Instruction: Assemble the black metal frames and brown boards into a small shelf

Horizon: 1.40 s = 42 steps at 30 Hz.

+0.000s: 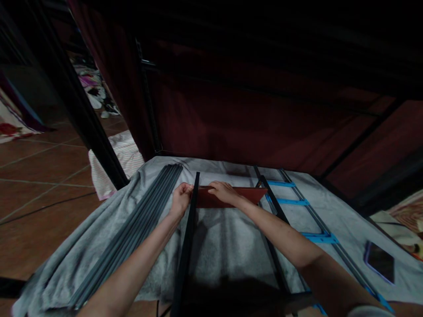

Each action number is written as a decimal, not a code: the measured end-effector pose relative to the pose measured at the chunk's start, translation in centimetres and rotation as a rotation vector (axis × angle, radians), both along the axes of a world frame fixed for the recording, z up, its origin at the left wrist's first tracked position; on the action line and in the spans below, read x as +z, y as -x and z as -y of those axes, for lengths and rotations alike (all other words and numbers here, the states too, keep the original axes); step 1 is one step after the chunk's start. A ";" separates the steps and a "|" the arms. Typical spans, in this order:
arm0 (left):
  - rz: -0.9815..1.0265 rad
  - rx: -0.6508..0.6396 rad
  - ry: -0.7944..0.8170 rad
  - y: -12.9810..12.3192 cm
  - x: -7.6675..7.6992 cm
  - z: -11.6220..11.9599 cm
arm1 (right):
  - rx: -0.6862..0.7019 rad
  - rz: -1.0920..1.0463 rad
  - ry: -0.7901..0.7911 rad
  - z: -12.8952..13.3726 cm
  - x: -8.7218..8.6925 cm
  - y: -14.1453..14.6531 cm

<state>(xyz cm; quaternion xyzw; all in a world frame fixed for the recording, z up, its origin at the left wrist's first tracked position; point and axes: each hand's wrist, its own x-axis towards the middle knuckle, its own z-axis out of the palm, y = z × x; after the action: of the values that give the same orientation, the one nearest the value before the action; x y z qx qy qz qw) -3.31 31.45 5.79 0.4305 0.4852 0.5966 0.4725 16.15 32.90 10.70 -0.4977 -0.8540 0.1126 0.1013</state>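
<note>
A reddish-brown board [246, 196] spans between two long black rails of a frame, the left rail [187, 237] and the right rail [276, 207]. My left hand [181, 199] is closed against the outer side of the left rail, level with the board's end. Whatever its fingertips pinch is too small to make out. My right hand [224, 193] lies over the board's upper edge near its left end, fingers curled onto it. The frame rests over a grey blanket [221, 240], and its near end is in dark shadow.
Grey tubes [132, 229] lie side by side at left. On the right, thin dark rails carry several blue crosspieces [292, 201], and a phone [380, 262] lies beyond them. A dark post [79, 101] stands at left. Maroon curtains [231, 114] hang behind.
</note>
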 end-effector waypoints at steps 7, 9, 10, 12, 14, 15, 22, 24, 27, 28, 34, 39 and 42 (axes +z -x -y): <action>-0.037 -0.018 -0.071 0.4 -0.9 -0.2 | -0.036 0.057 0.026 -0.6 -0.6 0.4; -0.035 -0.025 -0.050 0.5 -1.2 -0.2 | -0.031 0.057 0.027 -0.7 -0.7 0.4; -0.034 -0.022 -0.036 0.5 -1.3 -0.2 | -0.030 0.054 0.023 -0.7 -0.7 0.4; -0.034 -0.008 -0.012 0.4 -1.7 -0.3 | -0.028 0.043 0.017 -0.8 -0.8 0.4; -0.038 0.005 -0.004 0.2 -2.0 -0.5 | -0.030 0.032 0.016 -0.8 -0.9 0.4; -0.042 0.010 -0.006 0.2 -2.0 -0.5 | -0.033 0.025 0.013 -0.8 -1.0 0.4; -0.105 -0.021 -0.077 0.4 -1.5 0.1 | -0.034 0.000 0.012 -0.8 -1.2 0.5; -0.125 -0.037 -0.081 0.7 -1.1 0.2 | -0.021 -0.014 0.019 -0.9 -1.1 0.5; -0.185 -0.028 -0.061 1.4 -0.6 -0.1 | 0.024 -0.079 0.006 -0.7 -0.9 0.3; -0.222 -0.011 -0.065 1.7 -0.4 -0.2 | 0.042 -0.108 -0.008 -0.6 -0.8 0.1; -0.715 0.007 -0.310 2.5 3.0 -1.2 | 0.074 -0.328 -0.161 -0.2 1.5 -6.8; -1.015 -0.237 -0.551 -1.5 7.0 -0.9 | -0.332 -0.697 -0.233 0.9 2.4 -18.8; -1.074 -0.394 -0.577 -5.6 7.5 -1.2 | -0.614 -0.905 -0.127 2.6 0.7 -24.0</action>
<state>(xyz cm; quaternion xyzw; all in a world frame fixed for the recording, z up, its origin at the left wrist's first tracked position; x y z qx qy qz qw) 2.30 32.61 13.25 0.8604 0.3860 0.3064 0.1296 40.15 30.29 11.39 -0.6187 -0.5461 0.2287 0.5164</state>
